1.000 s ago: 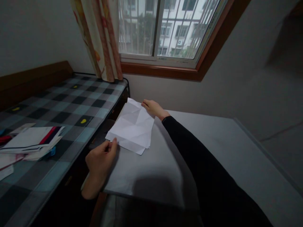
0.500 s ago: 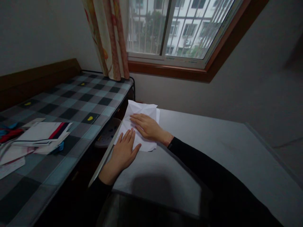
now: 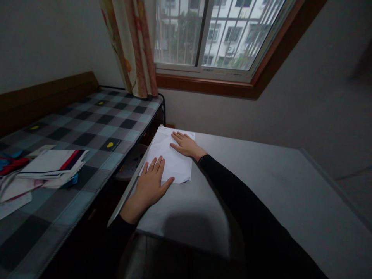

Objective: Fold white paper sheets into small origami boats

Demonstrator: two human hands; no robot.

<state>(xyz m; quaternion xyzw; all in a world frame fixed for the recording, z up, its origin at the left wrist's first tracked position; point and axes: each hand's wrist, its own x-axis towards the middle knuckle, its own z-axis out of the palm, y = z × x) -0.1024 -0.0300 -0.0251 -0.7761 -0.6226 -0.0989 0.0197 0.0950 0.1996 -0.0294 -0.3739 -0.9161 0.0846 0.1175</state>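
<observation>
A creased white sheet of paper (image 3: 177,166) lies at the left end of the pale table (image 3: 238,166), close to its edge. My left hand (image 3: 151,182) rests flat on the paper's near left part, fingers spread and thumb pointing right. Farther away, my right hand (image 3: 186,144) lies flat across the paper's upper right area with its fingers stretched out to the left. Neither hand grips anything. Parts of the sheet are covered by both palms.
On the left stands a bed with a checked cover (image 3: 87,124), bearing a pile of papers (image 3: 49,166). A stool seat (image 3: 132,162) shows in the gap between bed and table. Beyond are a curtain (image 3: 130,46) and a barred window (image 3: 226,38).
My right hand has slid away from me and to the right over the paper. The sheet's far part now lies flatter. My left hand has stayed nearly in place, its fingers spread wider.
</observation>
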